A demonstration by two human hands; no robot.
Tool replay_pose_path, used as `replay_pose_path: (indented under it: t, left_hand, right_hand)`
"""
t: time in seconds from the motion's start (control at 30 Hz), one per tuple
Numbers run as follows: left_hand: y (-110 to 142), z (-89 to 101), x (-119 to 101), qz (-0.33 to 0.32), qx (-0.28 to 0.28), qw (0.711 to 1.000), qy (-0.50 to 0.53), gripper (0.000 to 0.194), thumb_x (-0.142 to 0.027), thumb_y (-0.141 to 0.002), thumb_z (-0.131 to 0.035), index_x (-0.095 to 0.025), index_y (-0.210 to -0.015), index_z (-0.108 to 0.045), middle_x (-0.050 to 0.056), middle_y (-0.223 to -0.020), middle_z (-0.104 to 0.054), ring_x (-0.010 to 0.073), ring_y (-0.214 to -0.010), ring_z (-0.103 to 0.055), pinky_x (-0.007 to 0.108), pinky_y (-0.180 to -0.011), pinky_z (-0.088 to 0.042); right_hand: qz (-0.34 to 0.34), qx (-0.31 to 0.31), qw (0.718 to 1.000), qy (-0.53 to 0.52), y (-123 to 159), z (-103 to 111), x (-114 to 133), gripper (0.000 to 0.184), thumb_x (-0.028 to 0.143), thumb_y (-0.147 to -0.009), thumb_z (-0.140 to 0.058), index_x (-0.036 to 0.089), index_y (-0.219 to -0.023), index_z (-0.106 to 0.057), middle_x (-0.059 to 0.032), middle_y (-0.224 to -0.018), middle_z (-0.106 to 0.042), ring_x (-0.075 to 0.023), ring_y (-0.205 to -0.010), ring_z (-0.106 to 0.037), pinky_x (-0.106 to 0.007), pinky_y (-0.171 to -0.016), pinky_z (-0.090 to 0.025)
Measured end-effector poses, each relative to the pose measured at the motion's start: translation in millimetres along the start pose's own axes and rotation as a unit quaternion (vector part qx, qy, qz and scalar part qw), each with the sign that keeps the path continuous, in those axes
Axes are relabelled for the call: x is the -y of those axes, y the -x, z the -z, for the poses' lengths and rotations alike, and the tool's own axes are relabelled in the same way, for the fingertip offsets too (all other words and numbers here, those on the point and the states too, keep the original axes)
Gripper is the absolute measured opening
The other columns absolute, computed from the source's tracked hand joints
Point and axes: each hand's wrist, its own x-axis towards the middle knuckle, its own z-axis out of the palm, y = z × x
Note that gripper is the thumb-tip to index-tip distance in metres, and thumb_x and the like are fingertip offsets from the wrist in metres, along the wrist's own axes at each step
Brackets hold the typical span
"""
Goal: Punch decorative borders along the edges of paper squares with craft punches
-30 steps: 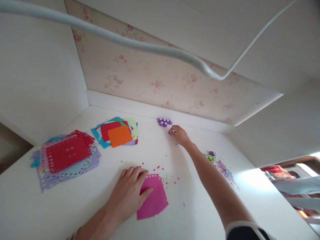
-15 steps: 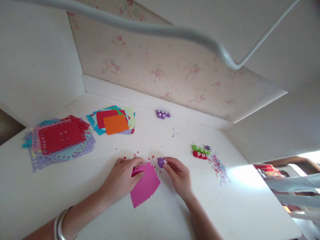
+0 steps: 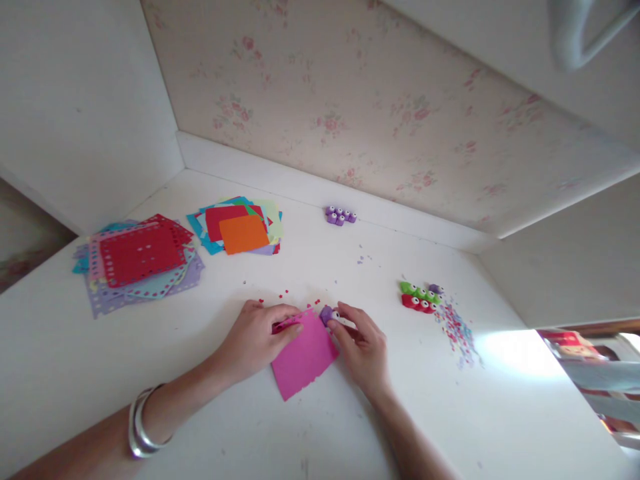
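Observation:
A sheet of pink paper (image 3: 306,357) with small notches along its edges lies in front of me, its upper left edge pinched in my left hand (image 3: 260,337). Between the thumb and fingers of my right hand (image 3: 364,343) is a small purple paper punch (image 3: 327,316) with a white knob. The punch meets the paper's upper right corner; whether the edge is inside its slot I cannot tell. Tiny red paper cutouts (image 3: 317,302) are scattered just beyond the sheet.
Punched colored sheets (image 3: 143,257) are stacked at the left, beside a pile of plain colored paper (image 3: 244,235). Purple punches (image 3: 341,215) stand by the back wall. Green punches (image 3: 420,292) and red punches (image 3: 417,304) sit at the right, near a heap of confetti (image 3: 457,333).
My view has shifted, so the table's contents appear further right and slightly higher. The purple punch has come closer to the paper's corner. Both hands keep their grip.

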Motion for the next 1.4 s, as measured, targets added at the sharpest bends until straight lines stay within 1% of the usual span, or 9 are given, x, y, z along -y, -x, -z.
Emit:
replay_pose_path:
  t: [0.1,0.23,0.4,0.57,0.73,0.93,1.17,1.27,1.4]
  left_hand:
    - [0.2,-0.8,1.0,0.001,0.000,1.000,0.004,0.020,-0.036,-0.090,-0.058,-0.027,-0.103,-0.072,-0.003,-0.096,-0.077,0.0185,-0.087,-0.070,0.034,-0.093,-0.042]
    - [-0.1,-1.6,3.4,-0.003,0.000,1.000,0.013,0.021,-0.037,-0.090,-0.059,-0.026,-0.102,-0.072,-0.002,-0.099,-0.077,0.0189,-0.089,-0.070,0.034,-0.092,-0.041]
    - [-0.2,-2.6,4.2,-0.006,-0.002,1.000,0.013,0.019,-0.037,-0.091,-0.059,-0.026,-0.099,-0.072,-0.003,-0.094,-0.077,0.0185,-0.085,-0.069,0.034,-0.091,-0.039]
    - [0.1,-2.4,4.2,-0.008,0.000,1.000,0.011,0.018,-0.036,-0.091,-0.058,-0.025,-0.095,-0.072,-0.002,-0.091,-0.077,0.0181,-0.082,-0.068,0.033,-0.088,-0.039]
    - [0.9,-1.8,4.0,-0.008,0.007,1.000,0.014,0.018,-0.036,-0.091,-0.057,-0.026,-0.093,-0.072,-0.004,-0.087,-0.076,0.0169,-0.078,-0.067,0.033,-0.087,-0.037]
    - [0.7,-2.7,5.3,-0.009,0.007,1.000,0.009,0.018,-0.037,-0.092,-0.057,-0.027,-0.096,-0.072,-0.004,-0.089,-0.076,0.0171,-0.080,-0.067,0.034,-0.089,-0.035]
    - [-0.2,-3.0,5.1,-0.008,0.010,1.000,0.007,0.017,-0.037,-0.092,-0.057,-0.027,-0.095,-0.071,-0.005,-0.086,-0.076,0.0166,-0.078,-0.067,0.034,-0.088,-0.035]
    - [0.2,-3.1,5.3,-0.007,0.011,1.000,0.000,0.019,-0.039,-0.092,-0.057,-0.027,-0.094,-0.072,-0.004,-0.085,-0.076,0.0169,-0.077,-0.067,0.034,-0.088,-0.035]
    - [0.7,-3.3,5.2,-0.008,0.010,1.000,-0.003,0.021,-0.040,-0.092,-0.056,-0.027,-0.096,-0.071,-0.004,-0.088,-0.076,0.0179,-0.080,-0.067,0.035,-0.090,-0.034]
  right_hand:
    - [0.011,0.008,1.000,0.023,-0.7,-0.8,-0.6,0.025,0.026,-0.090,-0.065,0.025,-0.114,-0.069,-0.0092,-0.109,-0.066,-0.0204,-0.094,-0.067,-0.034,-0.077,-0.065]
    - [0.028,0.015,0.999,0.042,-1.8,-0.5,0.7,0.016,0.025,-0.090,-0.065,0.023,-0.104,-0.072,-0.0096,-0.105,-0.067,-0.0205,-0.094,-0.067,-0.033,-0.075,-0.064]
    - [0.053,0.007,0.997,0.048,-1.4,-0.9,2.2,0.014,0.021,-0.088,-0.067,0.021,-0.101,-0.072,-0.0084,-0.101,-0.067,-0.0185,-0.091,-0.066,-0.031,-0.074,-0.063]
    - [0.047,0.002,0.998,0.032,-1.2,-0.9,0.1,0.014,0.020,-0.087,-0.067,0.021,-0.101,-0.072,-0.0089,-0.101,-0.067,-0.0188,-0.091,-0.066,-0.031,-0.074,-0.063]
    - [0.033,0.012,0.999,0.028,-1.1,-1.3,0.5,0.014,0.022,-0.088,-0.066,0.021,-0.101,-0.071,-0.0091,-0.102,-0.067,-0.0188,-0.091,-0.067,-0.031,-0.074,-0.063]
    - [0.034,0.014,0.999,0.037,-1.2,-1.8,1.2,0.014,0.023,-0.088,-0.066,0.022,-0.100,-0.072,-0.0082,-0.102,-0.068,-0.0187,-0.090,-0.067,-0.030,-0.073,-0.063]
    - [0.026,0.014,0.999,0.021,-0.7,-0.3,-1.5,0.015,0.022,-0.087,-0.067,0.022,-0.102,-0.071,-0.0081,-0.103,-0.067,-0.0189,-0.090,-0.067,-0.031,-0.073,-0.063]
    - [0.035,0.018,0.999,0.032,-0.5,-0.2,-1.1,0.015,0.021,-0.087,-0.067,0.023,-0.101,-0.072,-0.0076,-0.102,-0.067,-0.0188,-0.090,-0.067,-0.031,-0.073,-0.063]
    - [0.070,0.015,0.996,0.049,-1.1,0.1,1.0,0.015,0.019,-0.087,-0.067,0.022,-0.101,-0.072,-0.0079,-0.102,-0.068,-0.0192,-0.091,-0.067,-0.031,-0.073,-0.062]
